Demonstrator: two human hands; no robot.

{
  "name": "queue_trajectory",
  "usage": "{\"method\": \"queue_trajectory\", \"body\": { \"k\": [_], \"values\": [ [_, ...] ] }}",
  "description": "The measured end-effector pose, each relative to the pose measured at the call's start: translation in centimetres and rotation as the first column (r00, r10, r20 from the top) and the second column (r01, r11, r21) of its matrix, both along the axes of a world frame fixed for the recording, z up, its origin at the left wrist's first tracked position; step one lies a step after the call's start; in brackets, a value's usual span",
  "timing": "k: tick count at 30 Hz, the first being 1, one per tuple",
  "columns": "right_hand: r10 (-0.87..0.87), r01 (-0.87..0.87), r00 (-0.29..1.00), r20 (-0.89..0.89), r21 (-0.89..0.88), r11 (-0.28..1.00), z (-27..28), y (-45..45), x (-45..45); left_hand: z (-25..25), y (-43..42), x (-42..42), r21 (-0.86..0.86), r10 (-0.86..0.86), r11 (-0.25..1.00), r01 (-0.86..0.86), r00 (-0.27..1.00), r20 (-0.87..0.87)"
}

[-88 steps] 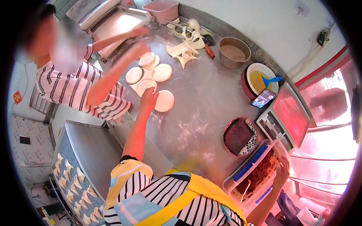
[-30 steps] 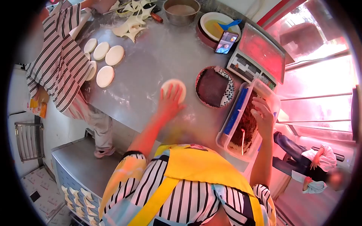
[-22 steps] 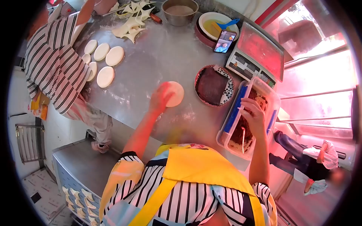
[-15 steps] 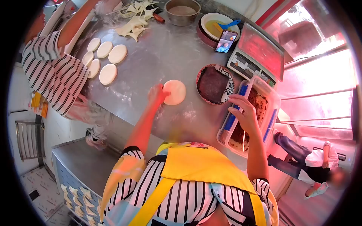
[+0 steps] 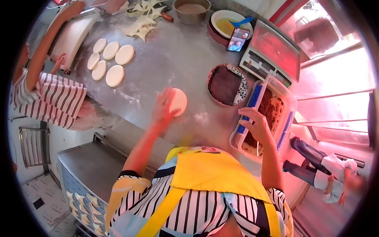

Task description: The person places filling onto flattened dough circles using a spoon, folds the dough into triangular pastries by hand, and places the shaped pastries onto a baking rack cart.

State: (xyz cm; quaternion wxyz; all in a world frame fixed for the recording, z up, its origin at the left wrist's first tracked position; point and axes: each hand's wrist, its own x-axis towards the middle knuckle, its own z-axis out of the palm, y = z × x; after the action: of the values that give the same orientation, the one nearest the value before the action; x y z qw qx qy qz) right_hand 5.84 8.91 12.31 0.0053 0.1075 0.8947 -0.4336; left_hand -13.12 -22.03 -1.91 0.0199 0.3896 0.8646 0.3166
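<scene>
- My left hand (image 5: 162,107) is at the left edge of one dough round (image 5: 180,102), which lies on the steel worktop (image 5: 173,51) in front of me, well apart from the rest. It's blurry, so I can't tell if I'm pinching that edge or just resting against it.
- If it's a pinch, I reckon the soft edge could stretch or tear and leave the round lopsided.
- The pale dusting on the steel looks patchy, so the dough might stick and pull out of shape if dragged.
- My right hand (image 5: 256,123) is way off from the left, over the near-left side of the plastic tub (image 5: 293,104), thumb and fingers spread, nothing visible between them. Can't tell if it's brushing the rim.
- The white handle (image 5: 257,149) pokes up close to that wrist. A careless swing could knock it and flick the dark filling (image 5: 272,103) about.
- Six other rounds (image 5: 124,55) sit bunched over by my co-worker's side. A couple might be touching, hard to say, and soft dough left like that could stick together.
</scene>
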Motion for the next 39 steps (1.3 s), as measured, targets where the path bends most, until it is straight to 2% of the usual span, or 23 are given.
{"method": "queue_trajectory", "body": {
  "k": [3, 6, 7, 9, 12, 15, 18, 21, 24, 27, 30, 33, 36, 39],
  "values": [
    [0.002, -0.002, 1.000, 0.018, -0.007, 1.000, -0.1, 0.1, 0.2, 0.1, 2.6, -1.0, -0.122, 0.051, 0.990, -0.073, 0.983, -0.179],
    [0.034, -0.033, 0.999, -0.018, 0.017, 0.999, -0.4, 0.3, -0.7, -3.4, 3.6, -0.1, -0.300, -0.060, 0.954, 0.000, 0.980, -0.191],
    [0.039, -0.039, 0.999, -0.018, 0.025, 0.999, -0.5, 0.1, -0.4, -4.1, 4.1, -0.4, -0.307, -0.033, 0.951, -0.034, 0.977, -0.211],
    [0.040, -0.040, 0.999, 0.002, 0.014, 0.999, -0.4, -0.4, -0.1, -3.9, 4.4, -0.6, -0.336, 0.025, 0.936, -0.107, 0.971, -0.239],
    [0.049, -0.049, 0.999, -0.012, 0.006, 0.999, -0.1, -0.4, -0.5, -3.4, 4.7, 2.4, -0.423, 0.052, 0.899, -0.115, 0.986, -0.157],
    [0.032, -0.031, 0.999, 0.036, -0.022, 0.999, -0.5, -0.3, 0.4, -3.3, 4.1, -0.8, -0.492, -0.034, 0.869, -0.051, 0.986, -0.162],
    [0.004, -0.002, 0.998, 0.057, -0.039, 0.999, -0.2, -0.2, 0.8, -3.7, 5.2, -2.4, -0.391, 0.224, 0.865, -0.315, 0.939, -0.260],
    [0.038, -0.038, 0.999, -0.010, 0.020, 0.999, -0.8, 0.2, 1.4, -3.3, 5.7, 0.7, -0.461, 0.112, 0.871, -0.172, 0.982, -0.155],
    [0.033, -0.033, 0.999, 0.011, 0.026, 0.999, -0.4, 0.1, 1.1, -3.1, 4.5, -1.3, -0.447, -0.021, 0.893, -0.046, 0.989, -0.144],
    [0.029, -0.028, 0.999, 0.037, -0.013, 1.000, -0.1, -0.5, 1.3, -2.7, 5.5, -1.6, -0.388, 0.171, 0.895, -0.221, 0.972, -0.160],
    [0.074, -0.074, 0.997, 0.007, 0.022, 0.997, -0.3, -0.6, 1.3, -2.5, 5.0, -0.4, -0.437, 0.121, 0.886, -0.157, 0.987, -0.109],
    [0.064, -0.065, 0.998, 0.029, 0.008, 0.998, -0.4, -0.9, 1.7, -4.4, 3.1, -3.6, -0.270, 0.277, 0.907, -0.323, 0.941, -0.195],
    [0.052, -0.050, 0.996, 0.076, -0.031, 0.998, 0.1, -1.2, 1.5, -5.4, 3.0, -1.7, -0.364, 0.207, 0.876, -0.317, 0.928, -0.310],
    [0.077, -0.074, 0.994, 0.080, -0.036, 0.997, -0.5, -1.8, 1.7, -5.9, 1.8, -3.3, -0.391, 0.098, 0.895, -0.216, 0.949, -0.299]
  ]
}}
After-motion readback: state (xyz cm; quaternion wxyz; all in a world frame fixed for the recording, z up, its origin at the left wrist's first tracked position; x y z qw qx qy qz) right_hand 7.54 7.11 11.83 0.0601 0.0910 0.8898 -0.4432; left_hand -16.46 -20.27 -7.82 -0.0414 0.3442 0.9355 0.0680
